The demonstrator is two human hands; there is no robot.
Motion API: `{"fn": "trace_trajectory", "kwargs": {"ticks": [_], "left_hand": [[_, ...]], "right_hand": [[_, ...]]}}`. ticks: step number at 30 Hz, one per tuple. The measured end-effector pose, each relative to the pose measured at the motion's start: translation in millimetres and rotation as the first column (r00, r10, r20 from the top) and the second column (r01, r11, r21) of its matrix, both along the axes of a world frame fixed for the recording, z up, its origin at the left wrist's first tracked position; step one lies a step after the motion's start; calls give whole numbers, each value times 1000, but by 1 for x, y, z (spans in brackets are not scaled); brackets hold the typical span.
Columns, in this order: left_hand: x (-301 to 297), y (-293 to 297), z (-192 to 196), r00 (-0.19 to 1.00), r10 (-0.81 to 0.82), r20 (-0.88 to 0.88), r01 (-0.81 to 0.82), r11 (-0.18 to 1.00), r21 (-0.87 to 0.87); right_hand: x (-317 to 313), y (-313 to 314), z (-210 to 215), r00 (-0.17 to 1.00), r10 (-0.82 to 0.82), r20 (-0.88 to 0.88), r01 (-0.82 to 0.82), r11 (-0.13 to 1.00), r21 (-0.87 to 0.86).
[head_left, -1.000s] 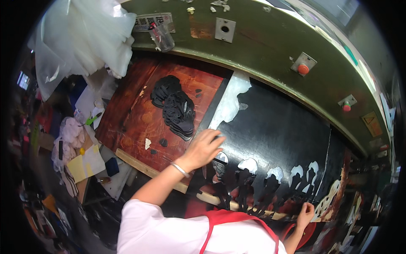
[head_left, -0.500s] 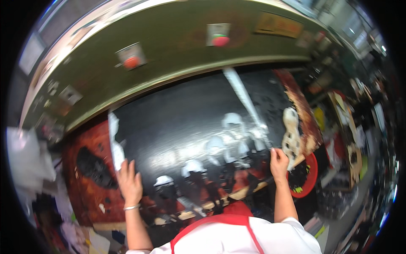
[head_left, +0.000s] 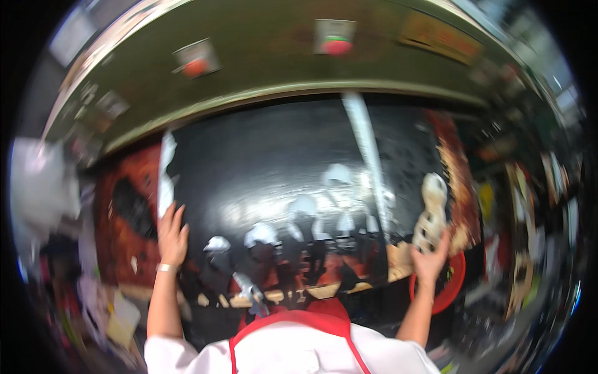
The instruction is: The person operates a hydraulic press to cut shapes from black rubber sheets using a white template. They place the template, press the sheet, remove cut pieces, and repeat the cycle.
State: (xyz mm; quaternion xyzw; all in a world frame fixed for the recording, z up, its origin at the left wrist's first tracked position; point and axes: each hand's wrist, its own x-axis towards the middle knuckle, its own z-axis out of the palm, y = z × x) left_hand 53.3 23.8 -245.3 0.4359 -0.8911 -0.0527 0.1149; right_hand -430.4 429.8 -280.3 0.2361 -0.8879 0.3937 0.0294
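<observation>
On black sheet (head_left: 280, 168), left hand (head_left: 171, 235), right hand (head_left: 430, 260)

A large black sheet (head_left: 280, 181), seemingly cut with shaped holes, lies flat across the workbench.

Glossy black sheet (head_left: 280, 168), rough reddish-brown wooden board (head_left: 128, 212), matt green metal panel (head_left: 261, 62)

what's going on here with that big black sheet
A person in a white top and red apron stands at a workbench with both hands on a large black sheet with shapes cut out along its near edge. The left hand lies flat near the sheet's left edge; the right hand is at its right end, by a pale cut-out strip. The picture is blurred.
</observation>
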Motion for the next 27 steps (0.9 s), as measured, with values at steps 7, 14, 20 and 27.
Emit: {"fn": "trace_trajectory", "kwargs": {"ticks": [7,14,20,27], "left_hand": [[1,2,2,999,46,13,-47,999,24],[7,3,-5,997,-40,-61,28,982,-189],[7,3,-19,976,9,-219,-18,999,-41],[2,1,-14,995,19,-98,-25,998,-60]], "right_hand": [[4,17,27,321,804,500,774,82,-628],[47,-30,25,462,797,388,676,-33,-736],[29,-58,68,451,797,402,646,19,-763],[110,-123,58,321,837,444,303,353,-885]]}}
